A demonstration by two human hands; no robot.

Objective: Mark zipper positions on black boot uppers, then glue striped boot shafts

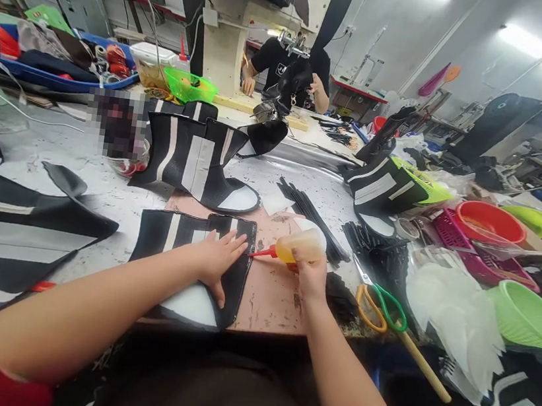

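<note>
Under my left hand (217,259) lies a black boot upper piece (234,291) with white strips, flat on a pinkish board (268,302). The fingers of that hand are spread and press down on the piece. My right hand (310,275) is wrapped round a glue bottle (302,246) of clear plastic with yellowish liquid inside. The bottle is tipped to the left, and its red nozzle meets the right edge of the piece. Just behind the board, another black boot upper (201,160) with white patches rests on the table.
Green-and-orange scissors (382,307) and a wooden stick (424,366) lie at the right. Black strips (316,219) are behind the bottle, white pieces (452,307) and baskets further right. More uppers (20,243) cover the left. Across the table a person (288,72) works behind a sewing machine (223,37).
</note>
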